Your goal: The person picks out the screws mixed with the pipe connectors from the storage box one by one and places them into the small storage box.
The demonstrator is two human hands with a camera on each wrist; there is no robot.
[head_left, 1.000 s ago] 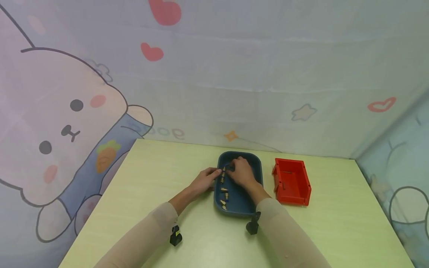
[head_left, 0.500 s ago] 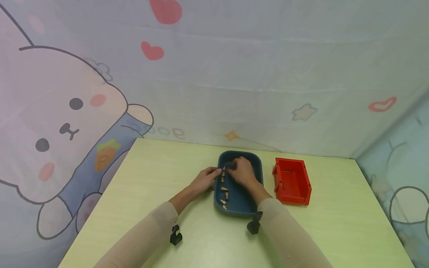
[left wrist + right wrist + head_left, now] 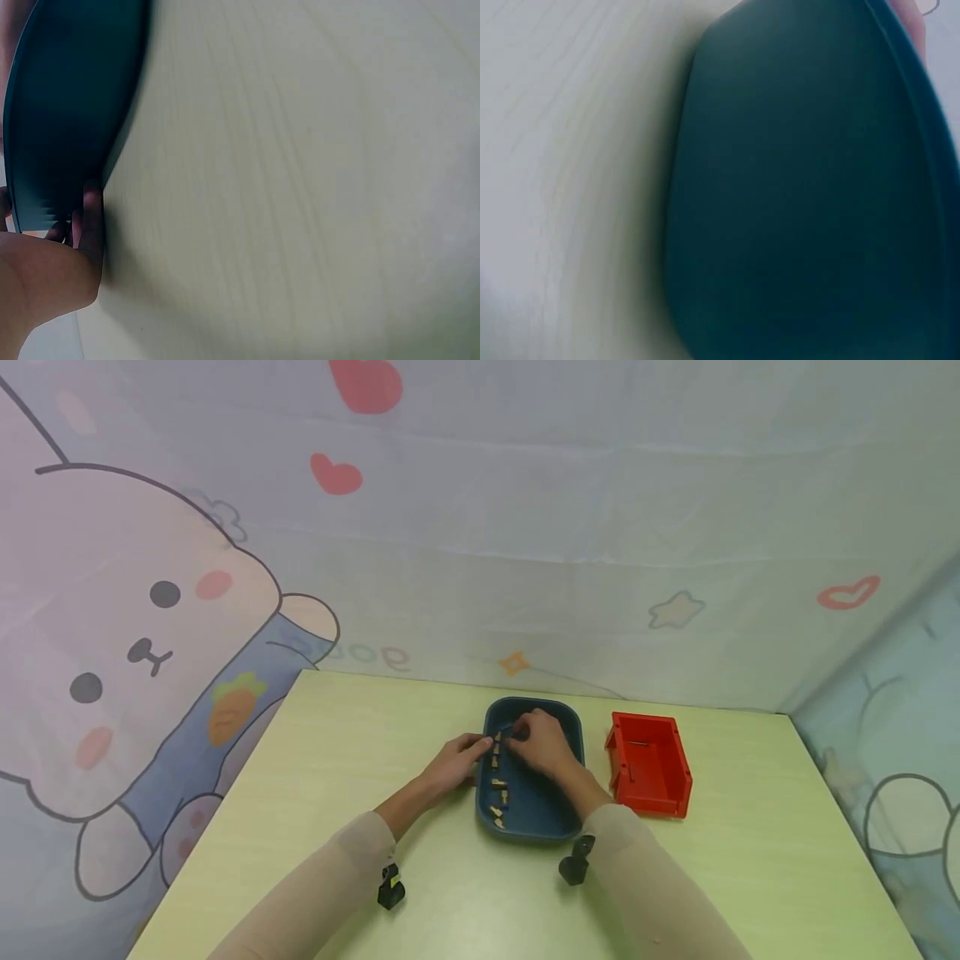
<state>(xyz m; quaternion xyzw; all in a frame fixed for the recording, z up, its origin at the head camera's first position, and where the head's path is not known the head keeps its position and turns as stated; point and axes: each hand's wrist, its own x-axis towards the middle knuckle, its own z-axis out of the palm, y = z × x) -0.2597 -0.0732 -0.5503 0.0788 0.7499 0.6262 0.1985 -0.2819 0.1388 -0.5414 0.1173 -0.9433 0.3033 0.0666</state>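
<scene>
A dark blue tray [image 3: 536, 810] lies on the table in the head view. Several small brass fittings [image 3: 498, 783] form a rough line along its left side. My left hand [image 3: 453, 760] grips the tray's left rim, thumb on top; its fingers [image 3: 91, 221] lie against the outer wall in the left wrist view. My right hand [image 3: 542, 745] is inside the tray's far part, fingers bent, close to the far end of the fittings. Its fingertips are too small to tell whether they pinch a fitting. The right wrist view has only the tray's outside wall [image 3: 802, 180].
A red bin [image 3: 651, 768] stands right of the tray, with a couple of thin pieces inside. The pale table [image 3: 757, 827] extends to both sides, and a printed cloth [image 3: 480, 527] hangs behind it. Black wrist cameras [image 3: 391, 888] are strapped under both sleeves.
The head view has shifted slightly. The right wrist has turned a little, moving its camera slightly right and up. Both hands stay about where they were, and the fittings keep their line.
</scene>
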